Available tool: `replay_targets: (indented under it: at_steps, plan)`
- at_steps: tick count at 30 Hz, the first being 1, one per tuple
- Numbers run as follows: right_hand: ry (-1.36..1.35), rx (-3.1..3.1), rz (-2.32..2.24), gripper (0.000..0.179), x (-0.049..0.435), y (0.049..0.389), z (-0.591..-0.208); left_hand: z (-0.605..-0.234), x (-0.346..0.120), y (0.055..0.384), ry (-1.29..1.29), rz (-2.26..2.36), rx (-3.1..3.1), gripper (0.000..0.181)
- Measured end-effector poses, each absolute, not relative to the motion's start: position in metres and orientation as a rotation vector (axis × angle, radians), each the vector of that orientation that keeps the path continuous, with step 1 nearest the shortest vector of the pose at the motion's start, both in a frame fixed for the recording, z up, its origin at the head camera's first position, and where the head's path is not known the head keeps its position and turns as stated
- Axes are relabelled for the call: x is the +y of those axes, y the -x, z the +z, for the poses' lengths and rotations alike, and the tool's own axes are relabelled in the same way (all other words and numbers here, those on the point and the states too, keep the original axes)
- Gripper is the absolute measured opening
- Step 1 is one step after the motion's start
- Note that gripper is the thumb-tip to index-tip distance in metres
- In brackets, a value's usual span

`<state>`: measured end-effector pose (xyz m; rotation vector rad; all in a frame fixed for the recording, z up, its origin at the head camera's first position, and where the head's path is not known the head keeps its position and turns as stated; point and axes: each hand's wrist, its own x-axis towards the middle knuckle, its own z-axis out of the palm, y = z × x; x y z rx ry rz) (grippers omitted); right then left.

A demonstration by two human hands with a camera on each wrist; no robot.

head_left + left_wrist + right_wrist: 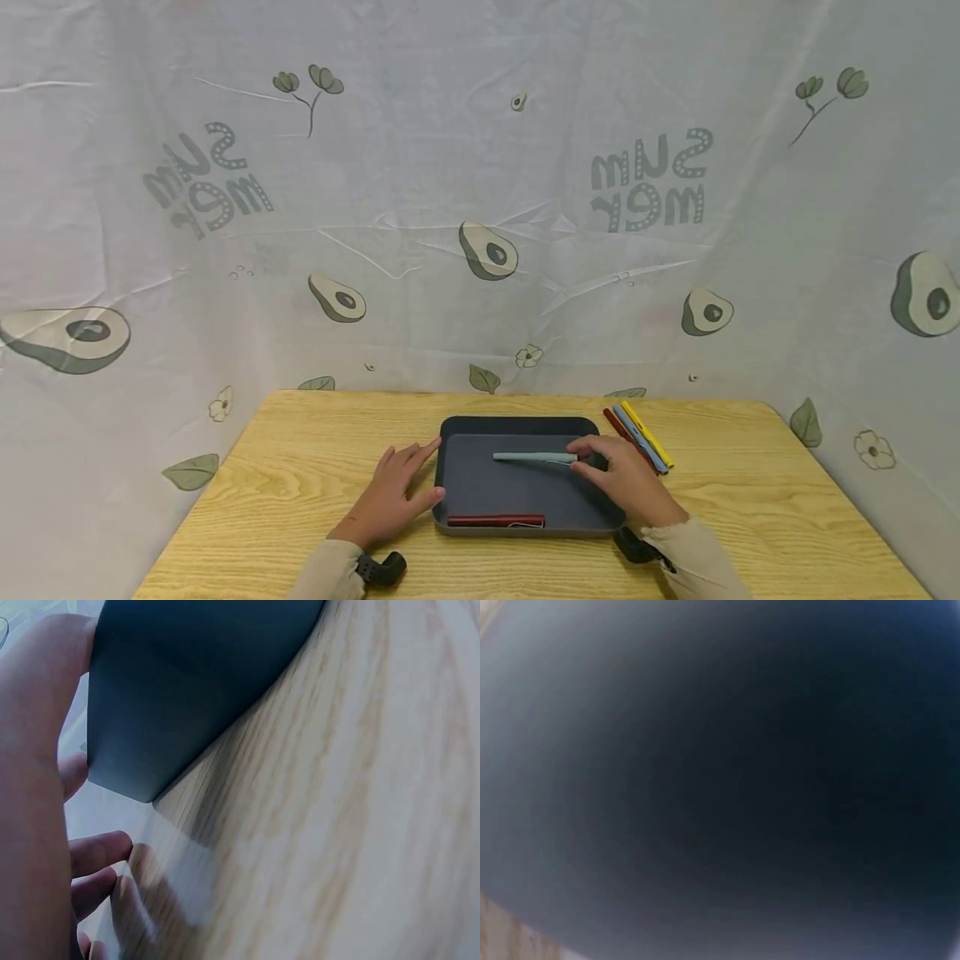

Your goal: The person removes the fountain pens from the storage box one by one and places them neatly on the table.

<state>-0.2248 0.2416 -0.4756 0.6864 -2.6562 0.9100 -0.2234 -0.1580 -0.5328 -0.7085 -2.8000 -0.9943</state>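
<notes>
A dark grey tray lies on the wooden table in the head view. My right hand reaches over its right side and pinches the end of a light blue pen, which points left across the tray. Along the tray's near wall lies a dark red pen with a metal clip. My left hand rests at the tray's left edge, fingers spread, with thumb and fingertip at the rim. The left wrist view shows the tray's outer wall beside the fingers. A dark blurred surface fills most of the right wrist view.
Right of the tray, a yellow pen, a blue pen and a dark red pen lie side by side on the table. A white curtain printed with avocados hangs behind the table.
</notes>
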Motion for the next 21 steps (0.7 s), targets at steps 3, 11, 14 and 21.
replay_targets:
  at_steps: [3,11,14,21]
  plan:
    - [-0.718,-2.648,0.911,0.019,0.244,0.224,-0.48,-0.534,-0.157,0.221,0.702,-0.966,-2.793,0.075]
    - [-0.723,-2.591,0.865,0.02,0.251,0.22,-0.485,-0.534,-0.156,0.219,0.726,-0.954,-2.777,0.076]
    - [-0.729,-2.579,0.871,0.019,0.25,0.218,-0.485,-0.534,-0.157,0.218,0.722,-0.955,-2.783,0.075]
    - [-0.756,-2.534,0.891,0.021,0.247,0.215,-0.487,-0.535,-0.157,0.217,0.723,-0.961,-2.794,0.075]
